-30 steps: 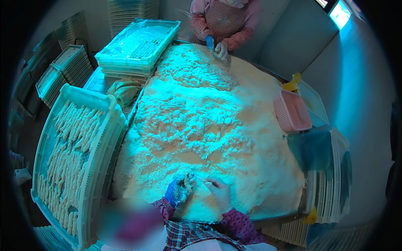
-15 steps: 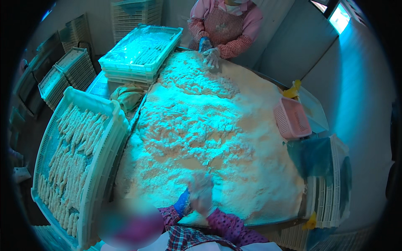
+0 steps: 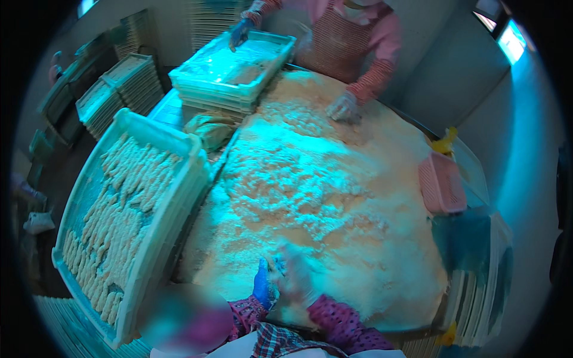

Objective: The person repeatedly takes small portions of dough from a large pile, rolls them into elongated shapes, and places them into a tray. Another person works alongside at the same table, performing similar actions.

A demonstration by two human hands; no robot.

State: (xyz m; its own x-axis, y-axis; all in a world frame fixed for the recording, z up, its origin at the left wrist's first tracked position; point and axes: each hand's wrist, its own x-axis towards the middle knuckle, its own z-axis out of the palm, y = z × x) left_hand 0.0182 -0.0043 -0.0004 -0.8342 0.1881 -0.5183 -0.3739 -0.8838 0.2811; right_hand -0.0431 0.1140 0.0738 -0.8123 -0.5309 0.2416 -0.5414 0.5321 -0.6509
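My left hand (image 3: 264, 285), in a blue glove, is at the near edge of a table heaped with pale, breadcrumb-like coating (image 3: 286, 179). Its upper finger is stretched out, and I see nothing held in it. Close beside it on the right is my right hand (image 3: 296, 279) in a whitish, crumb-dusted glove. Motion smears its fingers, so its grip is unclear. Both hands are low over the crumbs, a narrow gap between them. Left of them, a tilted tray (image 3: 197, 156) atop a stack bears rows of long, crumb-coated pieces (image 3: 119, 215).
Across the table a co-worker (image 3: 346, 42) has one gloved hand on the crumbs and the other over a far stack of trays (image 3: 233, 98). A crumpled cloth (image 3: 210, 128) lies beside that stack. At the right edge stand a pink basket (image 3: 441, 184) and more trays (image 3: 477, 286).
My hands, pressed together before, are now slightly apart. The co-worker's blue-gloved hand has gone from the crumbs to the far trays. The whole view has shifted a little.
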